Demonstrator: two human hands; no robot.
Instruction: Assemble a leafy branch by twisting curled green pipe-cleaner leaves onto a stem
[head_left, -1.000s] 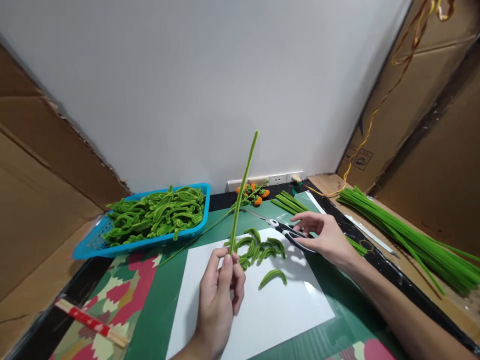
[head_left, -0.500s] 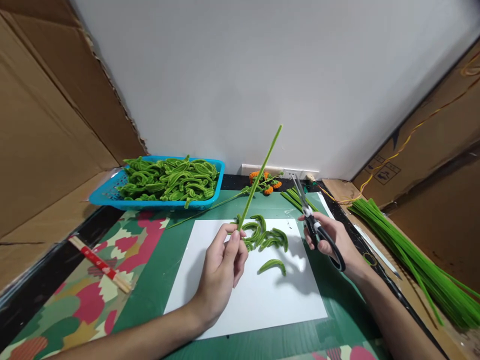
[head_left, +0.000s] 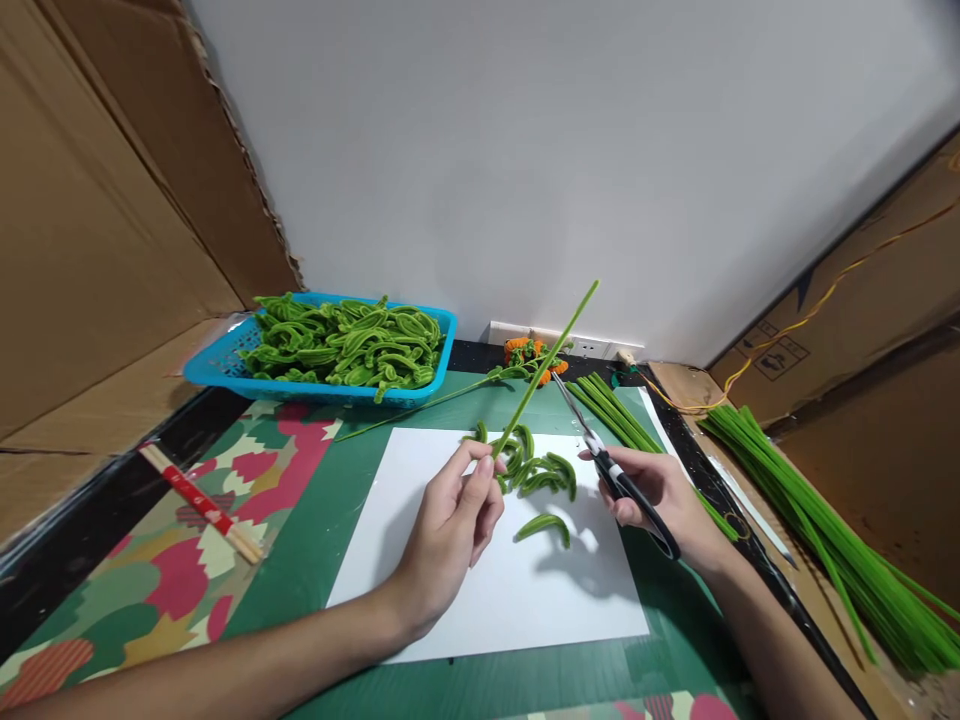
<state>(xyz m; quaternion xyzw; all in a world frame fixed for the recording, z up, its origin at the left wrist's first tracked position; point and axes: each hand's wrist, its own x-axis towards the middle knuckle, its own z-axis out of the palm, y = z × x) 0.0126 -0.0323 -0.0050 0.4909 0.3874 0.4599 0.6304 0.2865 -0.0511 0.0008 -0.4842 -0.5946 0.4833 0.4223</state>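
Note:
Between thumb and fingers my left hand (head_left: 457, 510) pinches the lower end of a green fuzzy stem (head_left: 551, 355), which slants up to the right. My right hand (head_left: 660, 495) is wrapped round black-handled scissors (head_left: 622, 480), their blades pointing up and left, close to the right side of the stem. Beneath the hands lies a white sheet of paper (head_left: 517, 600). Several curved green pieces (head_left: 551, 475) are clustered near its back edge, and one separate curved piece (head_left: 544, 527) lies in front of them.
A blue basket (head_left: 315, 393) full of green fuzzy pieces stands at the back left. Orange flowers (head_left: 523, 349) lie near the wall. Green stems (head_left: 611, 410) lie behind my right hand, and a larger bundle (head_left: 840, 535) is at the right. Wrapped chopsticks (head_left: 199, 500) are at the left.
The stem now leans further right. The scissors have moved left, their blades tilting further left and nearer to the stem. The view has shifted slightly.

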